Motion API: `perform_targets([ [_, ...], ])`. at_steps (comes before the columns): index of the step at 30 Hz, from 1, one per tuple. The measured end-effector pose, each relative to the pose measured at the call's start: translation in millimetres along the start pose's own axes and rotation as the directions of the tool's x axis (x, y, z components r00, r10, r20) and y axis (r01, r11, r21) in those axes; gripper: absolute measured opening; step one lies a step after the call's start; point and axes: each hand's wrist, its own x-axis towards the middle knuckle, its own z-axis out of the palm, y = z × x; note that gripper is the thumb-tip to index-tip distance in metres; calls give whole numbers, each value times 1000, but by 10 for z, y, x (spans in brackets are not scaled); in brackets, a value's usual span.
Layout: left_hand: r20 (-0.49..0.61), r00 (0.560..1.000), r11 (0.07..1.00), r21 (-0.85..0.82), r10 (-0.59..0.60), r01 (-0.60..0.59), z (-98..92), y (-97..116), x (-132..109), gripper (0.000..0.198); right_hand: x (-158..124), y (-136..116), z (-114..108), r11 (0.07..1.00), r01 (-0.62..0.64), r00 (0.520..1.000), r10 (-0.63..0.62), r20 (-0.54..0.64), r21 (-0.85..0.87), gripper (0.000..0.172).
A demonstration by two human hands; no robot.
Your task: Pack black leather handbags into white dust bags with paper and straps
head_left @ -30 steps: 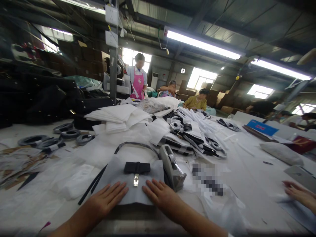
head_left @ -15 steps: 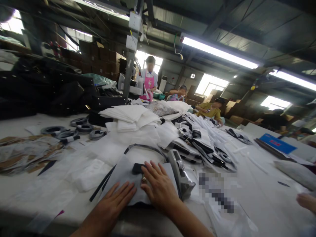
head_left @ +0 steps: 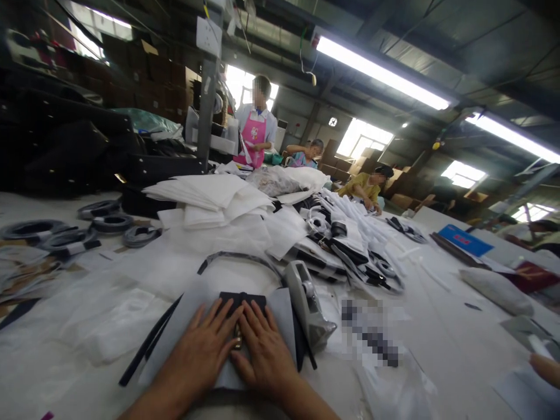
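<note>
My left hand (head_left: 202,344) lies flat with fingers stretched on a pale grey sheet (head_left: 157,338), its fingertips on a black strap piece (head_left: 242,298). Alongside it my right hand (head_left: 262,344) is flat too, fingers spread on the same black piece. Between the two hands shows a small gold-coloured metal clasp (head_left: 237,337). Dark material, seemingly a bag, sticks out under the sheet, with black straps (head_left: 149,344) at the left and a curved dark handle (head_left: 240,256) behind. A grey tape dispenser (head_left: 306,303) stands close to the right of my right hand.
White sheets (head_left: 205,195) are piled behind, beside a heap of black and white straps (head_left: 336,233). Strap coils (head_left: 111,223) lie left, black bags (head_left: 65,140) behind them. A blue box (head_left: 464,240) is at right. Co-workers stand or sit beyond; another person's hand (head_left: 545,367) shows at the right edge.
My left hand has moved up and right onto the black piece, beside my right hand. My right hand has shifted off part of that piece, showing more of it. The camera view has turned right.
</note>
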Motion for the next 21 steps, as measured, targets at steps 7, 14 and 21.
perform_targets([
  [7,-157,987,999,-42,-26,19,198,-100,-246,58,-176,80,-492,988,124,983,-135,124,95,80],
  [14,-141,989,998,-48,-39,33,214,-95,-197,54,-424,272,-597,986,167,965,-166,202,17,60],
  [21,-141,979,985,-71,145,-157,58,-58,-277,51,-75,318,-701,992,-21,965,-12,260,124,49],
])
